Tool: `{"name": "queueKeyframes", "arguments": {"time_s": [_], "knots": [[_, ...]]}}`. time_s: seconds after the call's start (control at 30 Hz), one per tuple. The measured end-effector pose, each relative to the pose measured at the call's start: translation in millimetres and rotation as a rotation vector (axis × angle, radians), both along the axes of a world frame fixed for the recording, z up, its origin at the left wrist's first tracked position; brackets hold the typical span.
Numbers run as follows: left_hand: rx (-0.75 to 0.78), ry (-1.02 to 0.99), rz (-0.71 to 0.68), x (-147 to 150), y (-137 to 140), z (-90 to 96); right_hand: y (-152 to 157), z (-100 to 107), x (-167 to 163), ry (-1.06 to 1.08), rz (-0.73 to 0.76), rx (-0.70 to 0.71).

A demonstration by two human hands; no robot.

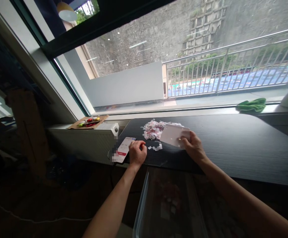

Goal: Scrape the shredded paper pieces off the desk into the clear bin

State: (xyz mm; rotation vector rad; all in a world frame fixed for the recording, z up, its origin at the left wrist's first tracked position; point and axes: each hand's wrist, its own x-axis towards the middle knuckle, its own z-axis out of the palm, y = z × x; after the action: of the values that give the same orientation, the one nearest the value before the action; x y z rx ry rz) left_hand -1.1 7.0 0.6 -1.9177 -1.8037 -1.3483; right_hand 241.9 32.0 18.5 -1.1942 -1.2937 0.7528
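My right hand (194, 145) grips a pale, flat rectangular sheet (172, 135) by its right end, thumb on the near face. I cannot tell whether the sheet is plastic or card. It is tilted up in front of a heap of shredded paper (152, 129) and partly hides it. A few loose paper scraps (156, 147) lie on the black tabletop (223, 138), between the heap and the front edge. My left hand (137, 152) is at that edge, fingers curled into a loose fist, with nothing visible in it. Just left of it lies a phone (125, 148) with its screen lit.
Below the table edge stands a clear plastic bin (144, 198) with dim contents. A radiator (96, 138) at the left carries a cardboard piece (73, 125) with small colourful items. A green cloth (252, 105) lies on the windowsill, behind the table. A large window fills the back.
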Motion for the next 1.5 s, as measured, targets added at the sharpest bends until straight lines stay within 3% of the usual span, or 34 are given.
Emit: {"name": "queueKeyframes", "arguments": {"time_s": [0.27, 0.4, 0.6, 0.83, 1.1, 1.2, 1.5], "knots": [[0.013, -0.001, 0.006, 0.3, -0.4, 0.9, -1.9, 1.7, -2.7, -0.004, 0.047, 0.001], [0.028, -0.016, 0.022, -0.2, -0.2, 0.5, -3.6, 2.5, -3.8, 0.015, 0.142, 0.0], [0.044, -0.018, 0.029, -0.4, 0.4, -0.2, -3.5, 2.9, -1.0, -0.033, -0.091, 0.026], [0.056, -0.012, 0.05, -1.4, 1.3, -0.8, -7.2, 4.3, -4.4, -0.049, 0.042, 0.116], [0.039, 0.028, 0.046, -2.4, 1.3, -1.1, -7.0, 4.9, -2.9, -0.065, -0.082, 0.093], [0.025, 0.074, 0.003, 0.3, -1.3, 1.5, -7.0, 4.6, -2.7, -0.056, -0.065, 0.067], [-0.138, 0.413, -0.303, 17.1, -11.5, 12.8, -6.9, 4.2, -2.4, -0.01, -0.049, 0.018]]}}
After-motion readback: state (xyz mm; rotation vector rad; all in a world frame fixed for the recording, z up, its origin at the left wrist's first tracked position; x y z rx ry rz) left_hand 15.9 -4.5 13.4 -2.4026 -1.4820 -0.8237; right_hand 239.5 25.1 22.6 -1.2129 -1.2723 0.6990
